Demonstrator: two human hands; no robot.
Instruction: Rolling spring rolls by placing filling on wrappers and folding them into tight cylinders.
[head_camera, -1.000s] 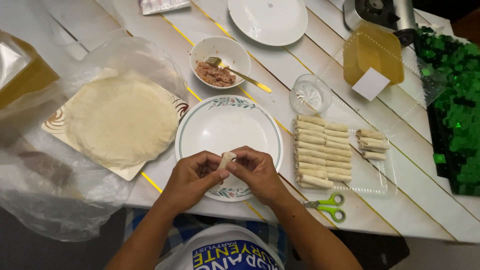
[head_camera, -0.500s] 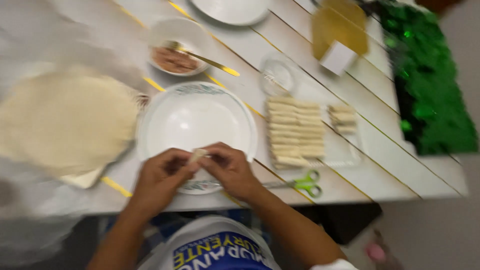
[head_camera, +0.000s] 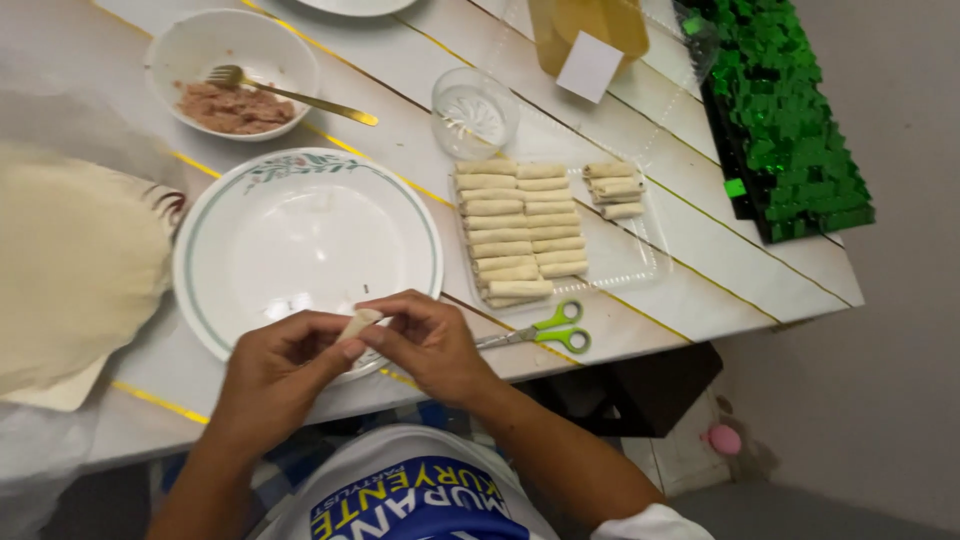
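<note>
Your left hand (head_camera: 285, 365) and right hand (head_camera: 430, 340) meet over the near rim of the plate (head_camera: 300, 235), fingertips of both pinched shut on one small roll (head_camera: 360, 322) held between them. Just right of your right hand lie the scissors (head_camera: 545, 330), and beyond them the tray (head_camera: 640, 265) holds finished rolls (head_camera: 515, 230) in neat rows — a few more sit apart at its far end. Further off stand the bowl (head_camera: 185, 45) of filling with a fork (head_camera: 290, 92) in it, a glass (head_camera: 473, 112), and the wrappers (head_camera: 70, 260) stacked at your left.
</note>
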